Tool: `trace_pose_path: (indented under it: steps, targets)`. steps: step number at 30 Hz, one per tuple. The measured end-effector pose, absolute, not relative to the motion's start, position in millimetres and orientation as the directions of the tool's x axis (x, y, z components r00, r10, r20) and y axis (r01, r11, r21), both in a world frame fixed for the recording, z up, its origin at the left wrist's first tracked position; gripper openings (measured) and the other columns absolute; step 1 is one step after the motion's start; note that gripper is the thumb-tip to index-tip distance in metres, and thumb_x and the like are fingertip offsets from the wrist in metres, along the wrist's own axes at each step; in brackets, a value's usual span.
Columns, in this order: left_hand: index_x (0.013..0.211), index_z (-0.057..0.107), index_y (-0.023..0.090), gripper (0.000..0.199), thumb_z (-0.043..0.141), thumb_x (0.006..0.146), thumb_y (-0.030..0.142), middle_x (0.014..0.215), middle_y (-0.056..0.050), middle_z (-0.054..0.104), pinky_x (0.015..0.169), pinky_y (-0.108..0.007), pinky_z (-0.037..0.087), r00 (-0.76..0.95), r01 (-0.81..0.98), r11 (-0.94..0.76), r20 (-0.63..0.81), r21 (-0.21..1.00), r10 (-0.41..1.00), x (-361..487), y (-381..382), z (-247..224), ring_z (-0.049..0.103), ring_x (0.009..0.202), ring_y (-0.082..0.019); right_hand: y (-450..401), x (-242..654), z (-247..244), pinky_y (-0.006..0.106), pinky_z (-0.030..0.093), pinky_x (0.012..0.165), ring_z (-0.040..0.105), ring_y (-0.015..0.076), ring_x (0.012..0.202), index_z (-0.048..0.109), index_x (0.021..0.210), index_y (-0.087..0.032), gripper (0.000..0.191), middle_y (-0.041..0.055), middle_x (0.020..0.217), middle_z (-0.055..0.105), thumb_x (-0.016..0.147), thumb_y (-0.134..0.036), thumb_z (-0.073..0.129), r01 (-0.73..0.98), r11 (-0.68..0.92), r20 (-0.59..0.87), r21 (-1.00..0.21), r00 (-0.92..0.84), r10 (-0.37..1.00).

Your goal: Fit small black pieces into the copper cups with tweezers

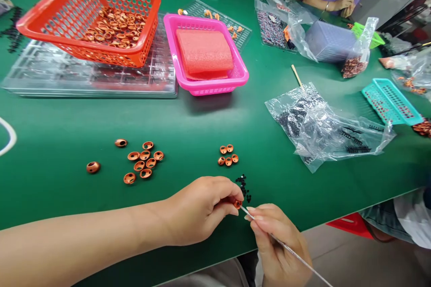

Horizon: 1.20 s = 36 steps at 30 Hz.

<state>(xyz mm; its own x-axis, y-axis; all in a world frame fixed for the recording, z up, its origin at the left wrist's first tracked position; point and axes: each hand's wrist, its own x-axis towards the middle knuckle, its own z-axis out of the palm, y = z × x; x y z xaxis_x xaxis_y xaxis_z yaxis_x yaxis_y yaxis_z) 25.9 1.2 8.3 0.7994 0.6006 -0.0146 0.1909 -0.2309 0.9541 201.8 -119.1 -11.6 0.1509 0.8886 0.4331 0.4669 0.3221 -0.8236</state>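
Observation:
Between thumb and fingers my left hand (205, 208) pinches a small copper-coloured cup-shaped part (237, 204), its hollow side facing right. My right hand (283, 242) grips a thin pale stick (292, 251) like a pen, and the stick's tip reaches the part's opening. Just behind my fingertips lie tiny black pieces (243, 183). A little farther back sits a small cluster of copper-coloured parts (228, 160). Larger copper-coloured shells with holes (144, 155) are spread on the green table (198, 130) to the left.
An orange-red basket (90, 49) of copper-coloured pieces stands on stacked clear trays (90, 87). Beside it is a pink basket (208, 85) holding red foam (205, 51). Plastic bags (323, 121) with black parts and a turquoise basket (392, 101) lie right. A co-worker's arm (323, 2) shows far right.

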Motion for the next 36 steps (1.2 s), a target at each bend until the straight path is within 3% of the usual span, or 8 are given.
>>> trace_pose_path:
  steps: [7, 11, 17, 21, 25, 31, 36]
  targets:
    - [0.09, 0.063, 0.014, 0.01, 0.055, 0.086, 0.01, 0.081, -0.003, 0.067, 0.068, -0.02, 0.046, 0.81, 0.182, -0.245, -0.004, 0.952, 0.586, 27.5, -1.3, 9.4, 0.06, 0.071, -0.013, -119.2, 203.4, -10.8, 0.035, 0.059, 0.079, 0.071, 0.0189, 0.089, 0.067, 0.104, -0.023, 0.033, 0.0031, 0.096, 0.075, 0.081, 0.0, 0.061, 0.526, 0.285, 0.415, -0.801, 0.145, 0.898]
    - [0.09, 0.063, 0.016, 0.008, 0.057, 0.087, 0.012, 0.083, -0.002, 0.068, 0.067, -0.02, 0.046, 0.818, 0.299, -0.258, -0.108, 0.919, 0.565, 20.3, 3.8, 22.2, 0.061, 0.072, -0.013, -114.7, 203.5, -8.1, 0.031, 0.06, 0.069, 0.07, 0.0178, 0.08, 0.066, 0.094, -0.023, 0.02, 0.0021, 0.087, 0.074, 0.084, -0.007, 0.062, 0.392, 0.286, 0.419, -0.874, 0.312, 0.853]
    - [0.098, 0.064, 0.019, 0.02, 0.046, 0.091, 0.015, 0.097, -0.005, 0.062, 0.077, -0.03, 0.046, 0.711, 0.618, -0.456, -0.206, 0.64, 0.673, -26.2, 17.5, 41.2, 0.06, 0.089, -0.02, -113.8, 208.2, -3.8, 0.028, 0.061, 0.063, 0.069, 0.0179, 0.079, 0.066, 0.089, -0.023, 0.01, 0.0033, 0.085, 0.072, 0.084, -0.015, 0.066, 0.23, 0.257, 0.334, -0.939, 0.422, 0.843]
    - [0.097, 0.066, 0.02, 0.024, 0.042, 0.092, 0.016, 0.101, -0.005, 0.062, 0.082, -0.033, 0.046, 0.622, 0.738, -0.432, -0.274, 0.519, 0.734, -55.4, 27.5, 43.7, 0.061, 0.09, -0.021, -111.8, 211.9, -4.9, 0.026, 0.062, 0.065, 0.07, 0.0175, 0.08, 0.068, 0.088, -0.022, 0.008, 0.004, 0.087, 0.072, 0.082, -0.017, 0.069, 0.237, 0.205, 0.292, -0.95, 0.429, 0.855]
    - [0.095, 0.064, 0.02, 0.014, 0.051, 0.089, 0.022, 0.101, -0.005, 0.062, 0.081, -0.036, 0.046, 0.527, 0.829, -0.392, -0.326, 0.399, 0.785, -63.5, 35.2, 50.3, 0.062, 0.092, -0.024, -107.3, 210.8, -7.9, 0.025, 0.063, 0.066, 0.07, 0.0179, 0.082, 0.068, 0.088, -0.023, 0.008, 0.0044, 0.087, 0.072, 0.083, -0.017, 0.068, 0.251, 0.2, 0.29, -0.947, 0.403, 0.868]
    - [0.111, 0.059, 0.02, 0.02, 0.055, 0.092, 0.023, 0.112, -0.006, 0.059, 0.09, -0.037, 0.045, 0.657, 0.69, -0.529, -0.119, 0.494, 0.745, -26.2, 34.7, 47.0, 0.057, 0.105, -0.024, -107.8, 210.1, -10.2, 0.023, 0.062, 0.068, 0.07, 0.0165, 0.084, 0.068, 0.089, -0.024, 0.008, 0.0034, 0.088, 0.072, 0.084, -0.018, 0.067, 0.293, 0.175, 0.288, -0.94, 0.408, 0.866]
    - [0.101, 0.062, 0.016, 0.02, 0.067, 0.087, 0.029, 0.1, -0.008, 0.059, 0.084, -0.037, 0.048, 0.697, 0.628, -0.57, -0.058, 0.531, 0.714, 18.0, 41.4, 26.6, 0.055, 0.096, -0.025, -109.7, 213.2, -12.6, 0.022, 0.061, 0.07, 0.07, 0.0159, 0.084, 0.067, 0.09, -0.024, 0.009, 0.0031, 0.088, 0.072, 0.085, -0.017, 0.066, 0.343, 0.179, 0.307, -0.922, 0.366, 0.879]
